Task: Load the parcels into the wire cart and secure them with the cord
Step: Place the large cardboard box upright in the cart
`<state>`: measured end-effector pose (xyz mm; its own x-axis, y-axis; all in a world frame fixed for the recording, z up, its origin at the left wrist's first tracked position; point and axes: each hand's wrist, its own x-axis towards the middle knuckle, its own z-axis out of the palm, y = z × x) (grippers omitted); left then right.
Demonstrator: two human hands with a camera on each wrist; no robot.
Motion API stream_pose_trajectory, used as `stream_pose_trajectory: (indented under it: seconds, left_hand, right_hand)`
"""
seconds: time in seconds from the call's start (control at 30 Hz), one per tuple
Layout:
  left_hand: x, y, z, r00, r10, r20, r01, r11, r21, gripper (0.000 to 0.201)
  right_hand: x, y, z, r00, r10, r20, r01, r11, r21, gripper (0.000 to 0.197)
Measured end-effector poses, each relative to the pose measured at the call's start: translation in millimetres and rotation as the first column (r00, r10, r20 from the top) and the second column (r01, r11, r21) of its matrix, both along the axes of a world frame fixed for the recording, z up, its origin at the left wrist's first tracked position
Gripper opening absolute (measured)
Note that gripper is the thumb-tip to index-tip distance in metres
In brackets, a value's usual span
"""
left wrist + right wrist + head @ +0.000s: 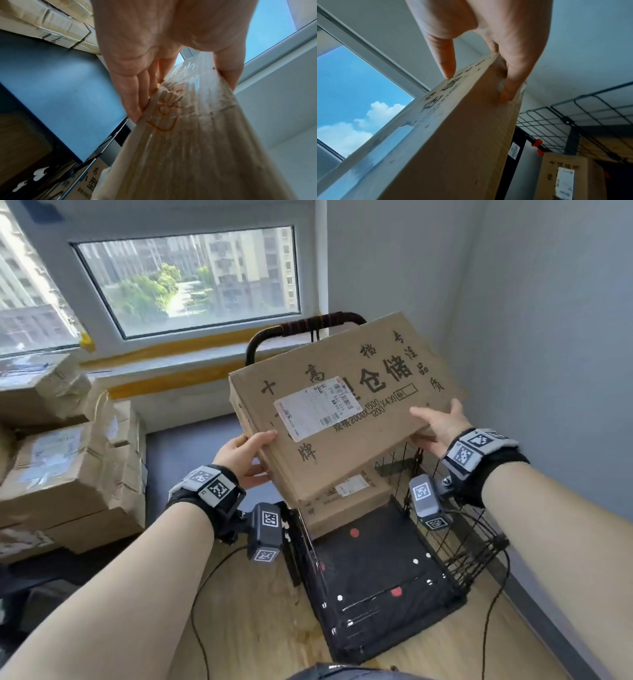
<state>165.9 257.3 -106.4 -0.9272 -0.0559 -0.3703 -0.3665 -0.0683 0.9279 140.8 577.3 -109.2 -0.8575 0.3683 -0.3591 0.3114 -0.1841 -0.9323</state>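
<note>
Step in hand: loading. A flat cardboard parcel (346, 402) is held in the air, tilted, directly above the wire cart (459, 546), with its far edge close to the cart handle (308, 328). The left hand (245, 455) grips the near left corner, thumb on the printed top face and fingers (135, 94) underneath. The right hand (436, 428) grips the near right edge the same way (thumb on top, fingers (510, 86) curled against the side and underside). A smaller parcel (346, 496) already lies in the cart at its handle end, on the black liner (376, 570).

The next move, by judgement, calls for lowering the held parcel between the cart's wire sides, levelled or stood against the smaller parcel, without catching a corner on the mesh. Further parcels (61, 467) remain stacked on the floor at the left. No cord can be identified in these views, so securing is not yet begun.
</note>
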Motion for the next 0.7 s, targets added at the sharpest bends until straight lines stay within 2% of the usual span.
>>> stream_pose_trajectory:
  seconds: [0.1, 0.2, 0.27, 0.33, 0.37, 0.47, 0.5, 0.63, 0.7]
  left_hand:
    - [-4, 27, -2, 0.998, 0.057, -0.004, -0.057, 0.998, 0.000, 0.019]
    - [-5, 45, -5, 0.998, 0.060, 0.016, -0.060, 0.998, 0.012, 0.029]
    - [-5, 51, -8, 0.997, 0.070, 0.044, -0.071, 0.997, 0.019, 0.045]
    - [-8, 53, -10, 0.993, 0.101, 0.065, -0.104, 0.994, 0.033, 0.061]
    - [-10, 53, -11, 0.991, 0.118, 0.068, -0.120, 0.992, 0.033, 0.064]
    - [-17, 52, -11, 0.983, 0.162, 0.089, -0.165, 0.986, 0.033, 0.063]
    - [-20, 52, -12, 0.981, 0.167, 0.095, -0.170, 0.985, 0.033, 0.060]
    - [-37, 57, -18, 0.986, 0.152, 0.071, -0.153, 0.988, 0.010, 0.039]
    - [-48, 62, -23, 0.991, 0.123, 0.046, -0.122, 0.992, -0.030, 0.039]
  right_hand:
    - [-14, 39, 0, 1.000, 0.004, 0.001, -0.004, 0.999, 0.049, 0.111]
    - [-30, 67, -2, 1.000, 0.026, 0.004, -0.026, 0.991, 0.134, 0.132]
    - [-57, 94, -26, 0.999, 0.048, 0.000, -0.047, 0.980, 0.192, 0.148]
    - [-64, 97, -25, 0.998, 0.054, 0.017, -0.057, 0.977, 0.205, 0.155]
    - [-60, 92, -17, 0.999, 0.046, 0.014, -0.048, 0.982, 0.183, 0.148]
    - [-64, 86, -17, 0.998, 0.058, 0.027, -0.061, 0.990, 0.127, 0.108]
    - [-67, 85, -20, 0.997, 0.058, 0.048, -0.065, 0.988, 0.143, 0.104]
    - [-93, 88, -48, 0.992, 0.027, 0.121, -0.051, 0.979, 0.196, 0.125]
    - [-99, 87, -53, 0.992, 0.007, 0.130, -0.034, 0.977, 0.209, 0.117]
